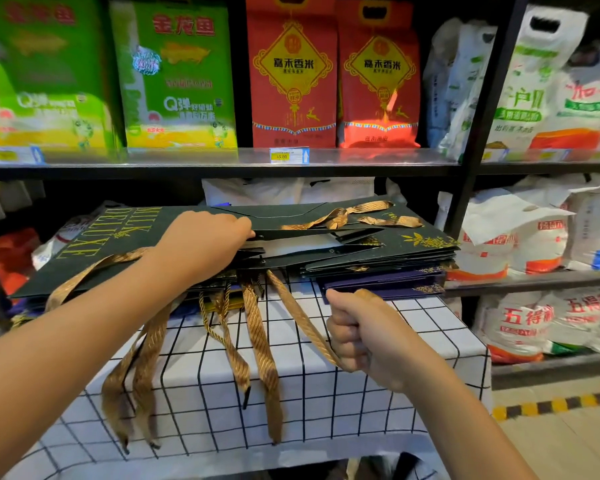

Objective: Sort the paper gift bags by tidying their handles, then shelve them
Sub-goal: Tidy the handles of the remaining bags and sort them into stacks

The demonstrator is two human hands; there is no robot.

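Note:
A stack of flat dark green paper gift bags (388, 251) with gold print lies on a table covered by a white checked cloth (361, 393). Purple bags (385, 284) lie under the stack at the right. Several gold ribbon handles (260, 344) hang from the stack over the cloth toward me. My left hand (205, 242) rests on the top bag, fingertips pushed into its open mouth. My right hand (352, 329) is a fist closed around one gold ribbon handle (302, 317), which runs taut up to the stack. More ribbon (340, 216) lies loose on top.
Behind the table stands a black shelf rack (478, 109). Its upper shelf holds green (177, 74) and red rice bags (291, 77); white sacks (527, 327) fill the right-hand shelves. A yellow-black floor stripe (555, 405) runs at the lower right.

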